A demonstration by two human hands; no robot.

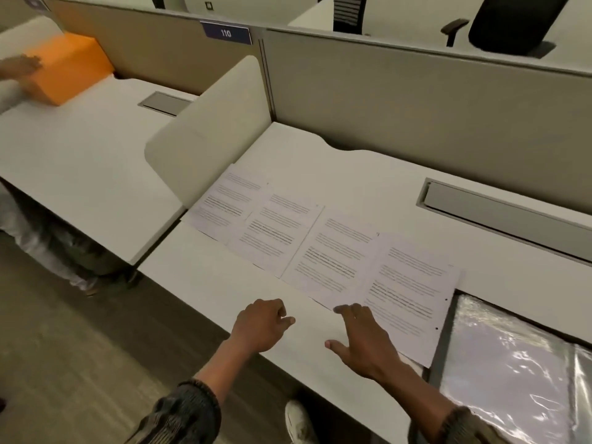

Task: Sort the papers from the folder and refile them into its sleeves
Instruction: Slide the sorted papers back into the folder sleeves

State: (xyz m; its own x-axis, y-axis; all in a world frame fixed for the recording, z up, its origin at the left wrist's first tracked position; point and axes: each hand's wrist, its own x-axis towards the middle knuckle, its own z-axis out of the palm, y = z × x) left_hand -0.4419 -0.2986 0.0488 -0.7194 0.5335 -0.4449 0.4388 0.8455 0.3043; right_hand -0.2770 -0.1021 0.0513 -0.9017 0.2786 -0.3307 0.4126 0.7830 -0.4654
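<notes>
Several printed paper sheets (pixel 320 245) lie in an overlapping row across the white desk (pixel 368 174), running from far left to near right. The open folder (pixel 506 363) with shiny clear plastic sleeves lies at the right, its dark spine beside the nearest sheet (pixel 413 290). My right hand (pixel 365 341) lies flat with straight, spread fingers, its fingertips touching the near edge of the nearest sheets. My left hand (pixel 262 322) hovers over the bare desk front with loosely curled fingers, holding nothing.
A cream side divider (pixel 208 129) stands left of the papers and grey partition panels (pixel 416 100) run behind. A grey cable tray (pixel 499 209) is set into the desk. On the neighbouring desk another person's hand (pixel 22 67) touches an orange box (pixel 67 68). Office chairs stand beyond.
</notes>
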